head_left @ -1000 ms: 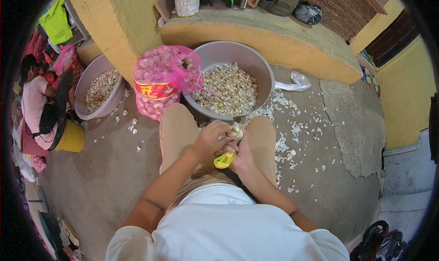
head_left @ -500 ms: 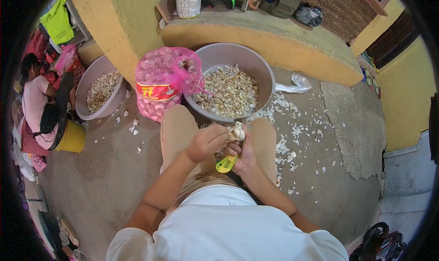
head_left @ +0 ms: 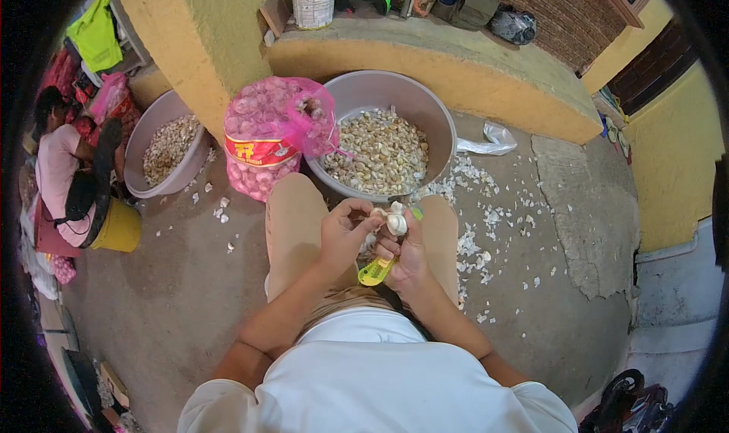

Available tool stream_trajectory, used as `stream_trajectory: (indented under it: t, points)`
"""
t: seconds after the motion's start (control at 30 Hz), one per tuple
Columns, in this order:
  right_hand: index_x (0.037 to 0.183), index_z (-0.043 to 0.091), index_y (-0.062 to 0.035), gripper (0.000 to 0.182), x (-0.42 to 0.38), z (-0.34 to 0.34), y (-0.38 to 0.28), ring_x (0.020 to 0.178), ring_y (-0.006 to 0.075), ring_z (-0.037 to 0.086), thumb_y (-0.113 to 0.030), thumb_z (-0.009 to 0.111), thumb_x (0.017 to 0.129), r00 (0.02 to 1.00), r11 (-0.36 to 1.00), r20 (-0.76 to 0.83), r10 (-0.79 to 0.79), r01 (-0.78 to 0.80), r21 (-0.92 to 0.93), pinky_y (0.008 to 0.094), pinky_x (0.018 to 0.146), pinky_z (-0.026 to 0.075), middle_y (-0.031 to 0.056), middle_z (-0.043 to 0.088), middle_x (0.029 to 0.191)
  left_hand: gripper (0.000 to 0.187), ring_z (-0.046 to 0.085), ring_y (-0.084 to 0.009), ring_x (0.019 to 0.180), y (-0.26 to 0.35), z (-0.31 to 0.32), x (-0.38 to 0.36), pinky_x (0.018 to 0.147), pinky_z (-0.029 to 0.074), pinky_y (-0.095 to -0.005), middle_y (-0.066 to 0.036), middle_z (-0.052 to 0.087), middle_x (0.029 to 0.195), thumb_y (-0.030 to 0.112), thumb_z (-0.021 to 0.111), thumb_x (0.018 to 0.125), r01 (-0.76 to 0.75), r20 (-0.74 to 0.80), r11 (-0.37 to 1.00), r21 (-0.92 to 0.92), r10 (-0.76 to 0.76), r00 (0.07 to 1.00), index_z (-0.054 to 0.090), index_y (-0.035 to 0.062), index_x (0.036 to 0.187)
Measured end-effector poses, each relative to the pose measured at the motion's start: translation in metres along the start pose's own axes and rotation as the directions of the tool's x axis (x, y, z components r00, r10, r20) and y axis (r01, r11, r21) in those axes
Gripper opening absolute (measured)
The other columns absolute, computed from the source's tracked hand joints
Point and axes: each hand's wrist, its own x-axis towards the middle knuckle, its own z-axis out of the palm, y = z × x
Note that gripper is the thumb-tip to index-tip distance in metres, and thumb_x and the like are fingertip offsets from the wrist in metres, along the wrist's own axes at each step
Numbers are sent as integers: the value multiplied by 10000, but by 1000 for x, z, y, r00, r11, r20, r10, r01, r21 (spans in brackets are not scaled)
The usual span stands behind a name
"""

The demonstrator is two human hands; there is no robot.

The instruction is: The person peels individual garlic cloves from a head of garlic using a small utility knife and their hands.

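My right hand is closed around a white garlic bulb, held between my knees with its cloves partly split apart. The same hand also grips a yellow-green tool, whose rounded end sticks out below the fingers; its other parts are hidden in the palm. From the left, my left hand pinches at the bulb's side with thumb and fingertips. Just beyond the knees stands a wide grey basin of loose garlic cloves. Beside it is a pink mesh sack full of garlic bulbs.
Garlic skins litter the floor to the right, near a white plastic bag. At left, a person sits by another basin of cloves and a yellow bucket. A low ledge curves behind the basin.
My left hand has turned and its fingers have shifted on the garlic bulb, showing more of its white cloves. The tool's yellow-green upper end now shows above my right thumb.
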Motion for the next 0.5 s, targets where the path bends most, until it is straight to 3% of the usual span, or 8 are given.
stream_trajectory:
  t: [0.07,0.17,0.27,0.37,0.4,0.47,0.5]
  points:
    - [817,505,-94,283,-1,-4,-1,373,39,279,-377,504,802,999,999,7,-39,40,-29,167,321,229,-30,357,535,148,543,-102,693,-11,-3,6,635,463,-226,-44,547,780,81,588,776,56,-82,995,-82,-63,995,494,12,866]
    - [816,499,-96,276,-9,-1,-13,376,45,271,-372,506,803,978,967,42,-202,206,-151,175,324,212,-25,351,536,136,539,-103,673,-5,-28,22,638,467,-226,-55,545,770,112,569,795,136,-158,989,-65,-144,977,490,12,842]
    - [785,484,-98,278,-6,-11,-26,367,43,265,-374,492,812,993,983,-19,-119,116,-144,176,323,228,-23,347,529,172,531,-105,714,6,-29,19,654,479,-257,-31,534,813,155,534,820,203,-73,979,-22,-205,976,502,-4,877]
    - [777,480,-92,281,2,-21,-28,355,44,266,-369,469,826,1000,999,5,-26,26,-23,175,322,246,-24,346,525,222,541,-112,706,4,-36,25,642,469,-257,-52,550,825,164,549,806,277,-23,948,159,-277,961,523,-19,929]
    - [773,486,-83,301,4,-28,-28,357,48,278,-379,465,825,999,999,22,32,-32,44,180,325,253,-20,350,524,242,547,-139,694,0,-39,28,640,465,-267,-76,558,819,157,564,787,225,55,887,402,-269,962,523,-20,947]
    - [763,498,-64,343,7,-38,-27,361,54,302,-399,456,824,986,972,65,152,-161,171,190,331,267,-12,357,524,295,560,-192,671,-7,-49,30,638,459,-287,-123,573,807,144,593,749,38,194,619,784,-304,933,524,-21,983]
    - [753,490,-61,341,7,-38,-27,359,55,304,-392,453,827,979,960,46,201,-206,189,190,330,267,-9,358,522,304,559,-211,675,-11,-52,33,643,456,-299,-129,572,811,148,596,738,-50,255,568,821,-288,923,525,-15,984]
